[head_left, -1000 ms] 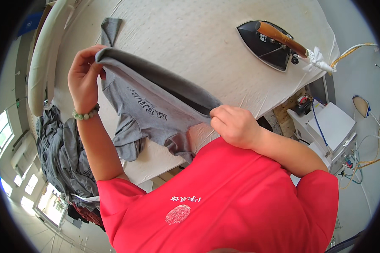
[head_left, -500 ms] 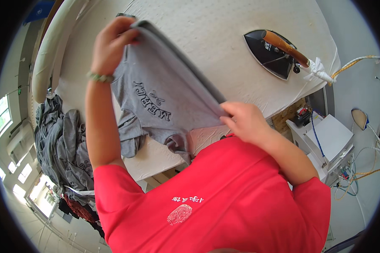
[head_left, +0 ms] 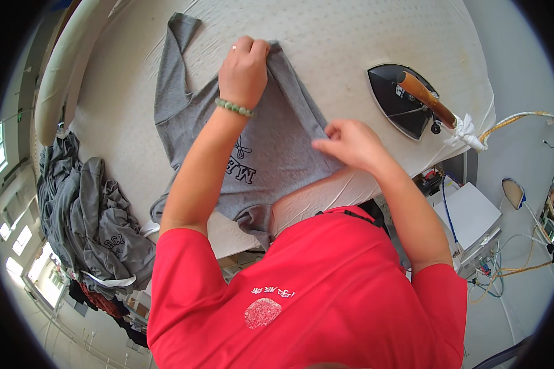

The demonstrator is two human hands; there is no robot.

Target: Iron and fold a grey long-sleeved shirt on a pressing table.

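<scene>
Keep left hand (head_left: 245,69) pinching far edge of grey T-shirt (head_left: 271,147), right hand (head_left: 349,142) pinching right hem, pull taut, flatten on white ironing table (head_left: 363,37), clear of iron (head_left: 406,101).

T-shirt (head_left: 271,141): grey, dark printed lettering on the front
Bench (head_left: 363,49): cream-white cover, fine dotted texture
Iron (head_left: 406,101): black sole, brown-orange handle
Bracelet (head_left: 234,107): pale green beads
Person's shirt (head_left: 308,289): red, small white print
Clothes pile (head_left: 92,215): grey, dark lettering
</scene>
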